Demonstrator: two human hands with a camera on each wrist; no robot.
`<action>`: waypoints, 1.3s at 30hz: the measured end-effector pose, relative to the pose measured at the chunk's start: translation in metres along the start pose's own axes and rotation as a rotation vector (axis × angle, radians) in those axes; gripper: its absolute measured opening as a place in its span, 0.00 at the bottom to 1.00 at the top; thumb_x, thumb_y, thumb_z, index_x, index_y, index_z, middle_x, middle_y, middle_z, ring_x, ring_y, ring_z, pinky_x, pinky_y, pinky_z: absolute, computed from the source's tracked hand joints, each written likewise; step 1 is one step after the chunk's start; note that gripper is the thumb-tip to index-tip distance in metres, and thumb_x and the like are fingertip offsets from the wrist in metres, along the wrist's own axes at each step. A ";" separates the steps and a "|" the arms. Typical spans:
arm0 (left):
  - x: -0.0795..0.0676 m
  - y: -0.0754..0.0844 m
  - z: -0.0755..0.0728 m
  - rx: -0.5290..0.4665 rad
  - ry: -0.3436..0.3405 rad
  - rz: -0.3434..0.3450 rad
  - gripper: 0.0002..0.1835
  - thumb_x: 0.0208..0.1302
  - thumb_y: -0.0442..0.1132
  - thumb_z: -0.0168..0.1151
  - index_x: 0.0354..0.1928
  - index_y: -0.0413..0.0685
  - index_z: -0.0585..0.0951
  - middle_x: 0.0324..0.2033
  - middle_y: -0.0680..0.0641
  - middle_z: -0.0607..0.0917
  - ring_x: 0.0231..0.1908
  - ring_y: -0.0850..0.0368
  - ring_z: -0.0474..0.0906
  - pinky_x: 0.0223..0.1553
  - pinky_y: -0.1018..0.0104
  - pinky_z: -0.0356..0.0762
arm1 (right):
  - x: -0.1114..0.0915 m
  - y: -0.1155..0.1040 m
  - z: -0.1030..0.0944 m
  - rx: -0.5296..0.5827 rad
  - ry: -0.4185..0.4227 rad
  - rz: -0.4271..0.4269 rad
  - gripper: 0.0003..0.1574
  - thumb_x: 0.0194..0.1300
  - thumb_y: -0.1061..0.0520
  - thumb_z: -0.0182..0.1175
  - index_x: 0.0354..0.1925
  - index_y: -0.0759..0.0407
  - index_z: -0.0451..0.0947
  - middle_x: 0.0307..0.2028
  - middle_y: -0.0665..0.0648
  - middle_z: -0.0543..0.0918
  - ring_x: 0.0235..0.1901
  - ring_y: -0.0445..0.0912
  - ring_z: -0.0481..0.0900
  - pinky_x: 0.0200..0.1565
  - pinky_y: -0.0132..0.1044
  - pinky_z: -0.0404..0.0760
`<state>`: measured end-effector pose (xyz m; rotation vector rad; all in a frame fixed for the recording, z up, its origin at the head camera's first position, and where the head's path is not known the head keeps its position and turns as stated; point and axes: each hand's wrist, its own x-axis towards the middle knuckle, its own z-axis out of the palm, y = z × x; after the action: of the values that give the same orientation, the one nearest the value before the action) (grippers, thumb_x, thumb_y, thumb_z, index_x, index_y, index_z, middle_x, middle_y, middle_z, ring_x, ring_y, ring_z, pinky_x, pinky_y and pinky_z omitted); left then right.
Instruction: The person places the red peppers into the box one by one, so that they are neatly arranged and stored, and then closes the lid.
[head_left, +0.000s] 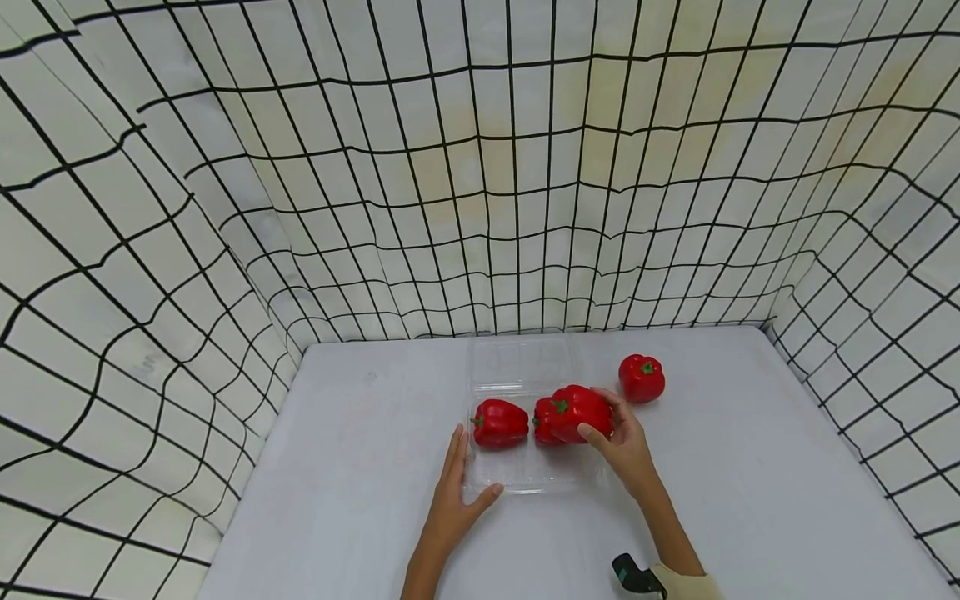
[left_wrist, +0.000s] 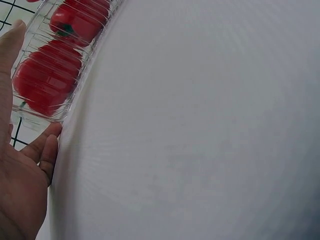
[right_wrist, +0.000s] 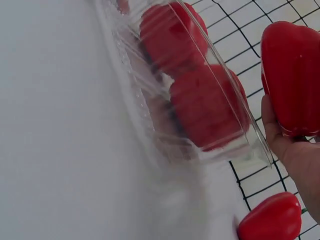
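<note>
A clear plastic clamshell box lies open on the white table, its lid folded back toward the far side. Inside it sit a red bell pepper at the left and a second red bell pepper beside it. My right hand grips another red bell pepper above the box's right part, partly covering the second one in the head view. With fingers spread, my left hand rests at the box's left front corner; in the left wrist view its fingertips are right at the box's end.
One more red bell pepper stands on the table right of the box, behind my right hand. White walls covered by black netting enclose the table at the back and sides. A dark object sits by my right sleeve.
</note>
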<state>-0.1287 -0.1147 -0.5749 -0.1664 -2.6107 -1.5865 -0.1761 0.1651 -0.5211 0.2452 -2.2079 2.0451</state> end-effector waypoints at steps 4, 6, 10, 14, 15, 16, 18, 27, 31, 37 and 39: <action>-0.001 -0.001 0.001 -0.003 0.004 0.006 0.52 0.57 0.52 0.70 0.78 0.56 0.50 0.78 0.53 0.49 0.72 0.43 0.61 0.64 0.42 0.68 | -0.003 -0.001 0.010 -0.086 -0.002 -0.008 0.41 0.57 0.60 0.70 0.66 0.57 0.65 0.64 0.59 0.72 0.60 0.40 0.70 0.53 0.29 0.81; 0.000 -0.001 0.001 -0.004 0.008 0.009 0.52 0.57 0.52 0.70 0.78 0.57 0.50 0.78 0.53 0.49 0.71 0.42 0.62 0.64 0.42 0.69 | -0.004 -0.003 0.015 -0.153 0.005 -0.023 0.42 0.55 0.58 0.71 0.66 0.55 0.67 0.63 0.58 0.73 0.61 0.46 0.70 0.56 0.33 0.80; 0.000 -0.001 0.000 -0.001 0.013 0.016 0.52 0.57 0.52 0.70 0.77 0.56 0.51 0.78 0.53 0.49 0.71 0.42 0.63 0.63 0.41 0.69 | -0.007 -0.004 0.026 -0.256 -0.013 -0.039 0.43 0.52 0.54 0.74 0.65 0.52 0.68 0.63 0.57 0.73 0.62 0.52 0.70 0.57 0.44 0.79; -0.001 0.000 0.000 0.000 0.017 0.018 0.51 0.57 0.51 0.71 0.77 0.55 0.52 0.78 0.53 0.50 0.71 0.42 0.63 0.63 0.42 0.69 | -0.012 -0.003 0.037 -0.285 -0.069 -0.054 0.45 0.49 0.51 0.76 0.63 0.48 0.69 0.62 0.57 0.74 0.60 0.53 0.72 0.56 0.48 0.82; -0.001 0.000 -0.001 0.000 0.018 0.023 0.51 0.56 0.51 0.71 0.77 0.55 0.52 0.78 0.52 0.50 0.71 0.41 0.63 0.63 0.42 0.69 | -0.013 -0.003 0.040 -0.286 -0.082 -0.062 0.44 0.48 0.50 0.76 0.63 0.48 0.70 0.62 0.57 0.74 0.60 0.53 0.73 0.56 0.49 0.82; -0.001 0.000 -0.001 0.001 0.018 0.027 0.51 0.56 0.51 0.71 0.77 0.55 0.52 0.78 0.52 0.50 0.70 0.41 0.64 0.63 0.41 0.69 | -0.014 -0.003 0.042 -0.286 -0.094 -0.070 0.44 0.48 0.50 0.77 0.63 0.48 0.70 0.61 0.57 0.74 0.60 0.54 0.73 0.55 0.49 0.83; -0.001 -0.001 -0.001 -0.002 0.014 0.035 0.51 0.56 0.52 0.70 0.77 0.55 0.52 0.78 0.51 0.50 0.70 0.41 0.64 0.62 0.41 0.69 | -0.016 -0.001 0.047 -0.286 -0.120 -0.089 0.44 0.47 0.49 0.77 0.62 0.48 0.71 0.61 0.57 0.75 0.60 0.54 0.73 0.55 0.49 0.83; -0.001 -0.002 -0.002 -0.018 -0.010 0.046 0.53 0.56 0.55 0.70 0.78 0.56 0.50 0.78 0.52 0.50 0.70 0.40 0.64 0.63 0.43 0.69 | -0.015 0.001 0.062 -0.354 -0.176 -0.118 0.43 0.46 0.47 0.77 0.60 0.49 0.73 0.58 0.52 0.79 0.59 0.51 0.75 0.54 0.48 0.84; 0.000 -0.003 -0.003 -0.020 -0.017 0.048 0.54 0.56 0.57 0.69 0.78 0.56 0.49 0.78 0.52 0.49 0.72 0.41 0.61 0.64 0.45 0.68 | -0.015 0.002 0.066 -0.376 -0.198 -0.137 0.42 0.46 0.46 0.77 0.59 0.49 0.73 0.56 0.51 0.79 0.58 0.50 0.76 0.53 0.47 0.84; 0.000 -0.004 -0.003 -0.015 -0.019 0.051 0.54 0.57 0.57 0.69 0.78 0.55 0.48 0.78 0.52 0.48 0.74 0.41 0.56 0.65 0.46 0.67 | -0.016 0.005 0.070 -0.386 -0.224 -0.201 0.42 0.48 0.46 0.77 0.59 0.52 0.73 0.56 0.51 0.80 0.55 0.49 0.78 0.53 0.46 0.84; 0.000 -0.003 -0.003 -0.015 -0.018 0.046 0.54 0.57 0.57 0.69 0.78 0.56 0.48 0.78 0.52 0.48 0.74 0.41 0.56 0.65 0.46 0.67 | -0.016 0.005 0.070 -0.385 -0.239 -0.214 0.42 0.49 0.46 0.76 0.60 0.51 0.72 0.56 0.51 0.80 0.56 0.49 0.78 0.54 0.47 0.84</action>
<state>-0.1290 -0.1192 -0.5764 -0.2411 -2.5888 -1.5972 -0.1602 0.0959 -0.5345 0.6784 -2.5258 1.5136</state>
